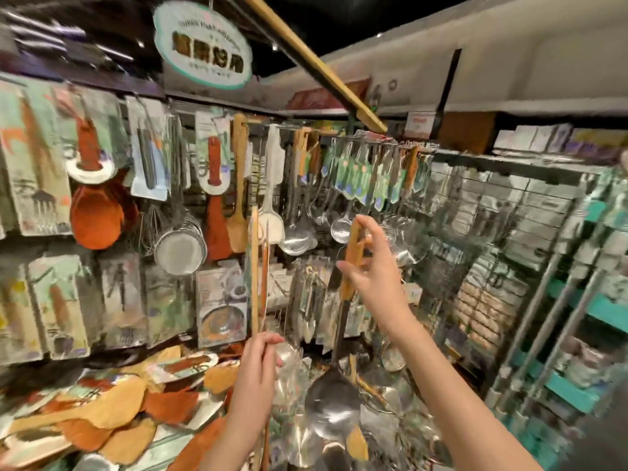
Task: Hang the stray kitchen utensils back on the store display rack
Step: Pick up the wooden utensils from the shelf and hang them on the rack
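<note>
Ladle (334, 399) hangs bowl-down below the right hand (370, 266), which pinches its wooden handle's top, seemingly to lift the end to the rack hooks (373, 144) above, while the left hand (260, 355) grips long wooden chopsticks (255, 266) upright, kept clear alongside.

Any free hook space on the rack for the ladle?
None plainly bare. The rail is packed with hanging ladles in front of the right hand holding the ladle; the heap below is crowded too.
</note>
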